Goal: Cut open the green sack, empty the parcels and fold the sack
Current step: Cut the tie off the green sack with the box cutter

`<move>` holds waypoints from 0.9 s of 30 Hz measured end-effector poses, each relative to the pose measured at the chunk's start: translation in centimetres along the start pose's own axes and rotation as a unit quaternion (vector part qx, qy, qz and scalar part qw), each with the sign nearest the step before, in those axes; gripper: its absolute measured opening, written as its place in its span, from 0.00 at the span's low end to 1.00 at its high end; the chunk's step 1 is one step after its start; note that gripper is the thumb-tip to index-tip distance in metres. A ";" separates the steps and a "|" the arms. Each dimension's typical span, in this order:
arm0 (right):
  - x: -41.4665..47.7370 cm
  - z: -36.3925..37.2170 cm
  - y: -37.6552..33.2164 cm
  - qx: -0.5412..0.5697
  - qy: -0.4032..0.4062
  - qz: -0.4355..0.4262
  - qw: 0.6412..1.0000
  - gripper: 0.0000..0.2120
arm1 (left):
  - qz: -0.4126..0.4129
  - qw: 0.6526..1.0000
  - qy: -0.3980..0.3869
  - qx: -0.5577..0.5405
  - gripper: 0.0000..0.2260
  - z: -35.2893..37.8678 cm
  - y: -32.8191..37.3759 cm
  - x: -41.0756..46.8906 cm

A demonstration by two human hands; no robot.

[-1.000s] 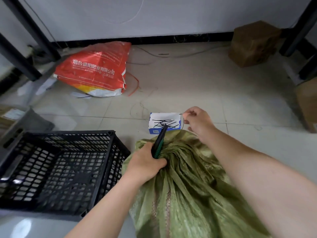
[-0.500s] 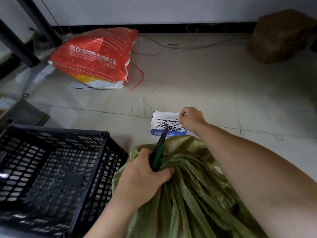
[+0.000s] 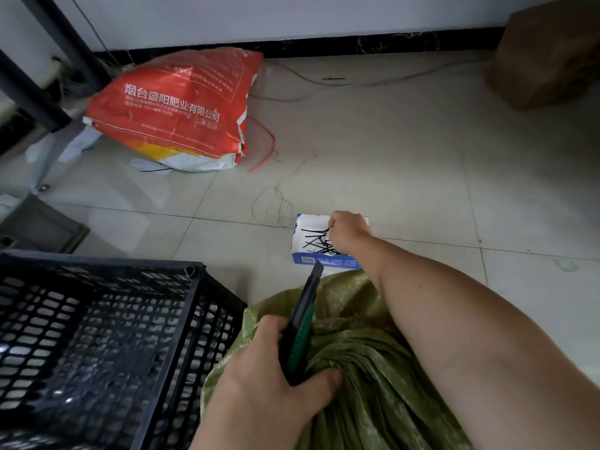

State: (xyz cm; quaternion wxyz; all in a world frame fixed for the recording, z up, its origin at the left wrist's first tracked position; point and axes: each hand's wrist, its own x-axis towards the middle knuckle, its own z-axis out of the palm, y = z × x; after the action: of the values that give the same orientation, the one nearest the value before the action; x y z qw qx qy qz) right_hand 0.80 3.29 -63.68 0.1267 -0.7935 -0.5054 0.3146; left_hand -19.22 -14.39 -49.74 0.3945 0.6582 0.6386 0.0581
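- L hand [image 3: 276, 381], near centre: fingers + thumb clenched round a utility knife [image 3: 303, 323] w/ black-green body, tip pointing far and a bit right. Hand rests on the sack's gathered top.
- Green sack [image 3: 363, 384]: woven, near centre-right on the tiled floor [image 3: 422, 190]. Fabric is bunched in folds under the L hand, and the R forearm crosses over it.
- Black plastic crate [image 3: 97, 336]: near left, lattice walls, just beside the sack's left edge.
- Small blue-white carton [image 3: 300, 256]: on floor just beyond the sack, top open, black cable ties [image 3: 313, 241] inside.
- R hand [image 3: 349, 233]: reaching into the carton's right half, fingers curled down among the ties. Can't tell if it's got one pinched.
- Thin thread loop [image 3: 272, 206]: on the tiles just far-left of the carton.
- Grey item [image 3: 42, 227]: left edge, beyond the crate, can't ID it.
- Red fertiliser bag [image 3: 181, 115]: far left, lying on its side, white Chinese print. A red string [image 3: 266, 147] trails from its right end.
- Brown cardboard box [image 3: 548, 56]: far right, near the wall.
- Dark metal frame legs [image 3: 48, 69]: far left corner.
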 end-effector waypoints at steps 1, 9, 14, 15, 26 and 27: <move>0.0 0.0 0.2 -0.010 -0.007 -0.003 1.000 0.15 | -0.002 1.000 -0.004 -0.003 0.26 -0.1 -0.1 0.0; -2.0 -2.9 1.9 -0.030 0.022 -0.003 0.999 0.14 | 0.017 0.999 -0.032 -0.031 0.22 -0.6 -0.1 -0.2; -5.7 -4.9 2.2 -0.027 0.022 -0.005 0.999 0.14 | 0.023 0.998 -0.043 -0.027 0.23 -0.6 0.2 -0.8; -6.5 -5.2 2.1 -0.019 0.026 -0.009 0.999 0.14 | 0.020 0.998 -0.045 -0.030 0.23 -0.7 0.2 -0.9; -20.5 -7.4 0.9 0.046 -0.063 -0.077 0.994 0.09 | 0.009 0.992 -0.041 -0.115 0.26 -0.5 0.1 -2.3; -21.6 -7.5 0.7 0.058 -0.049 -0.082 0.994 0.10 | 0.009 0.992 -0.039 -0.119 0.24 -0.4 0.1 -2.4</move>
State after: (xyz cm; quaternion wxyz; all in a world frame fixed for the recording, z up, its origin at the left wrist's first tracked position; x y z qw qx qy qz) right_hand -0.24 -15.18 -50.28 0.1730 -0.7241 -0.5555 0.3704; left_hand -19.82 -16.31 -48.35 0.4943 0.6141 0.6050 0.1121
